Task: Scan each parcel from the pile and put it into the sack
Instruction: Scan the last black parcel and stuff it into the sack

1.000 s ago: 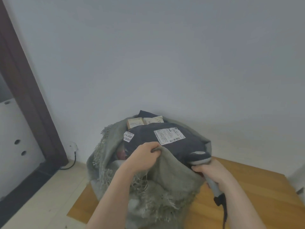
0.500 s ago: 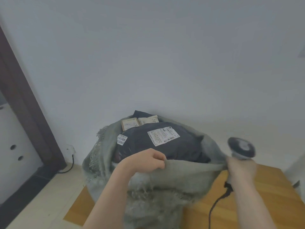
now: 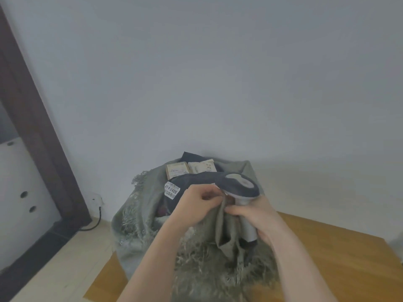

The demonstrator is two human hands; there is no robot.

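Both hands meet over the sack [image 3: 139,216]: left hand [image 3: 197,207] pinches its rim, right hand [image 3: 256,215] is wrapped around the scanner [image 3: 241,188] handle, also pinching cloth.

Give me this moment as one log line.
left hand: grips sack rim | right hand: holds scanner, pinches rim | dark parcel: in sack

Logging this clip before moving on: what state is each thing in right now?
Sack: full, mouth being gathered shut.
Dark parcel: in the sack, on top, label showing.
Two tan parcels: in the sack, behind it.
Scanner: held upright, head over the sack.
Left hand: pinches the sack's rim.
Right hand: grips scanner handle and sack's rim.
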